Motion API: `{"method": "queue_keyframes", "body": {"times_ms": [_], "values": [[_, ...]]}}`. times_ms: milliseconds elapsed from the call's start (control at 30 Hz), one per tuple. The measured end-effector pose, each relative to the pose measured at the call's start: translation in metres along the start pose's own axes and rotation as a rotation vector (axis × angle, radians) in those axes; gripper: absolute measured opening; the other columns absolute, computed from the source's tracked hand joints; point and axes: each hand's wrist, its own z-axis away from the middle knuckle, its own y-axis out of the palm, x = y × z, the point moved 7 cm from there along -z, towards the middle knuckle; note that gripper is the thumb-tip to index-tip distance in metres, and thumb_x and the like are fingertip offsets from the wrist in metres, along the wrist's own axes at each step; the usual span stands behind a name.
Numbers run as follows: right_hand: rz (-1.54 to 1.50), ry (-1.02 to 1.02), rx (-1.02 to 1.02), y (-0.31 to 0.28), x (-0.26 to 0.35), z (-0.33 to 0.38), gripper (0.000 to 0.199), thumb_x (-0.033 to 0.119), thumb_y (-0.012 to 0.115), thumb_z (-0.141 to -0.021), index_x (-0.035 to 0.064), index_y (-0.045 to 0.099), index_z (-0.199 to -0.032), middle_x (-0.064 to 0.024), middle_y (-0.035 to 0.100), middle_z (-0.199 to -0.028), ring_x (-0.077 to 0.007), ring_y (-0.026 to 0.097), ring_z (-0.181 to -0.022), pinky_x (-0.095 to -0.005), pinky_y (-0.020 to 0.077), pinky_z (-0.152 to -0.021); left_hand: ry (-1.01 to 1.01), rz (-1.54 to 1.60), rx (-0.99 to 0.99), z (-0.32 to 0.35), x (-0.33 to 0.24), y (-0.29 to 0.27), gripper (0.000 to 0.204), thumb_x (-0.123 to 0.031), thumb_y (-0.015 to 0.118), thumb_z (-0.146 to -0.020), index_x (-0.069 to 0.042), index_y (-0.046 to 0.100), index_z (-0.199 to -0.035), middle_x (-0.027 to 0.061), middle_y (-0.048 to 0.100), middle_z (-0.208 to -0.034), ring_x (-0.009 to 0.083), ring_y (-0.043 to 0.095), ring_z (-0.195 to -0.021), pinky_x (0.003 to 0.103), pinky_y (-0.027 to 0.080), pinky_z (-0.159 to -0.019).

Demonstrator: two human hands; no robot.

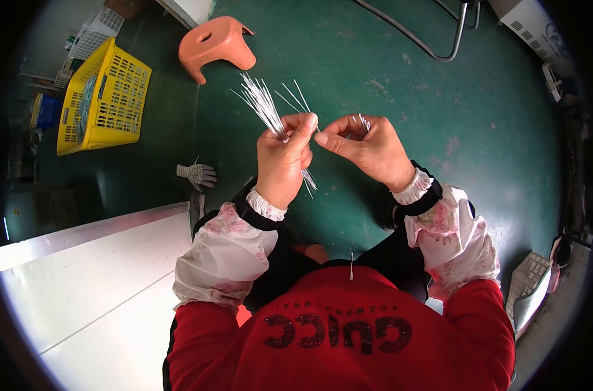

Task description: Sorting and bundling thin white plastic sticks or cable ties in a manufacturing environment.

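Head view: left hand (282,163) clamps wire bundle (265,107) (tips fanning up-left); right hand (368,148) pinches strands.

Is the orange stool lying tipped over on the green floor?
No, the orange stool stands upright on its legs on the green floor, beyond the left hand.

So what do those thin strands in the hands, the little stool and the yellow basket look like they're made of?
Thin strands: probably metal wire or stiff ties; silvery, straight, glinting, fanned from the left hand, with the right hand pinching a few. Stool: moulded plastic, matte salmon-orange, one smooth piece with rounded legs. Basket: plastic too, bright yellow with a moulded lattice of slots.
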Motion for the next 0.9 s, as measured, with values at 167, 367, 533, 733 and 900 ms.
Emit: {"method": "queue_keyframes", "body": {"times_ms": [167, 367, 533, 733, 900], "values": [[0.111, 0.029, 0.015, -0.002, -0.004, -0.001, 0.024, 0.024, 0.075, -0.087, 0.0009, 0.071, -0.084, 0.0025, 0.062, -0.066, -0.0034, 0.050, -0.061, -0.0229, 0.0419, -0.054, -0.034, 0.002, 0.039, 0.001, 0.001, 0.001, 0.015, -0.018, 0.068, -0.094, -0.004, 0.062, -0.091, -0.0082, 0.039, -0.062, 0.0013, 0.027, -0.046, 0.022, 0.020, -0.042], [-0.202, 0.180, 0.163, 0.002, -0.001, 0.002, 0.024, 0.024, 0.074, -0.087, 0.0008, 0.071, -0.089, 0.0015, 0.063, -0.073, -0.0047, 0.052, -0.066, -0.0232, 0.0433, -0.058, -0.090, 0.134, 0.095, -0.005, 0.000, -0.001, 0.018, -0.019, 0.071, -0.091, -0.004, 0.062, -0.090, -0.0075, 0.039, -0.062, 0.0024, 0.027, -0.047, 0.023, 0.022, -0.044], [-0.031, 0.122, 0.112, 0.002, -0.003, 0.002, 0.023, 0.024, 0.073, -0.089, 0.0012, 0.070, -0.088, 0.0013, 0.063, -0.074, -0.0051, 0.054, -0.068, -0.0235, 0.0447, -0.059, -0.024, 0.013, 0.046, -0.002, 0.001, -0.001, 0.014, -0.018, 0.065, -0.095, -0.006, 0.061, -0.091, -0.0081, 0.040, -0.064, 0.0015, 0.027, -0.046, 0.022, 0.021, -0.042], [-0.024, 0.094, 0.155, 0.005, -0.007, 0.001, 0.021, 0.023, 0.072, -0.089, 0.0027, 0.071, -0.084, 0.0023, 0.062, -0.067, -0.0046, 0.052, -0.064, -0.0236, 0.0431, -0.057, -0.029, 0.098, 0.068, -0.003, -0.005, -0.003, 0.017, -0.019, 0.071, -0.092, -0.004, 0.062, -0.089, -0.0073, 0.038, -0.060, 0.0025, 0.028, -0.047, 0.023, 0.022, -0.043], [-0.104, 0.113, 0.216, 0.009, -0.015, 0.001, 0.023, 0.026, 0.071, -0.090, 0.0031, 0.071, -0.085, 0.0026, 0.062, -0.068, -0.0042, 0.051, -0.063, -0.0235, 0.0413, -0.055, -0.012, 0.138, 0.050, -0.007, -0.011, -0.009, 0.015, -0.019, 0.069, -0.092, -0.006, 0.061, -0.089, -0.0074, 0.041, -0.064, 0.0024, 0.028, -0.047, 0.022, 0.022, -0.043]]}}
